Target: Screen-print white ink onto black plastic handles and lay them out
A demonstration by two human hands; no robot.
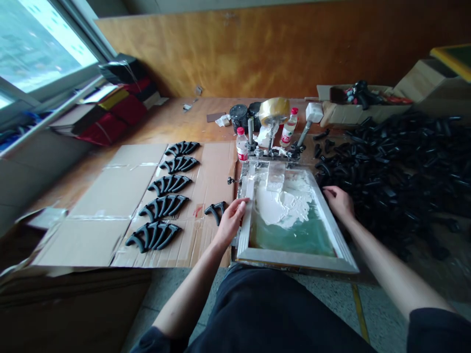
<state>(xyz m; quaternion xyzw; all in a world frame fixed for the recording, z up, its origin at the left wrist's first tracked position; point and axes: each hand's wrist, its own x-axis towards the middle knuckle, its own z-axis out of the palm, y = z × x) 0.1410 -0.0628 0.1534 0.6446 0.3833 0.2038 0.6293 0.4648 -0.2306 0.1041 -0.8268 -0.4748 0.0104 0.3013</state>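
A screen-printing frame (294,256) with pale metal rails and a green mesh lies in front of me. White paste (281,208) is spread over the mesh's upper part, and a clear squeegee-like block (275,176) rests there. At the left rail, my left hand (231,219) is closed, its fingertips on the frame edge. Just outside the right rail, beside the heap of black parts, my right hand (340,202) has its fingers curled together; whatever they pinch is hidden. Two or so curved black handle-like parts (216,211) lie by my left hand.
Rows of black curved parts (158,235) lie on flattened cardboard (91,206) at left. A large heap of black parts (397,166) fills the right. Behind the clamps (274,154) stand red-capped bottles (289,128), black tubs (239,117) and a tape roll (274,110).
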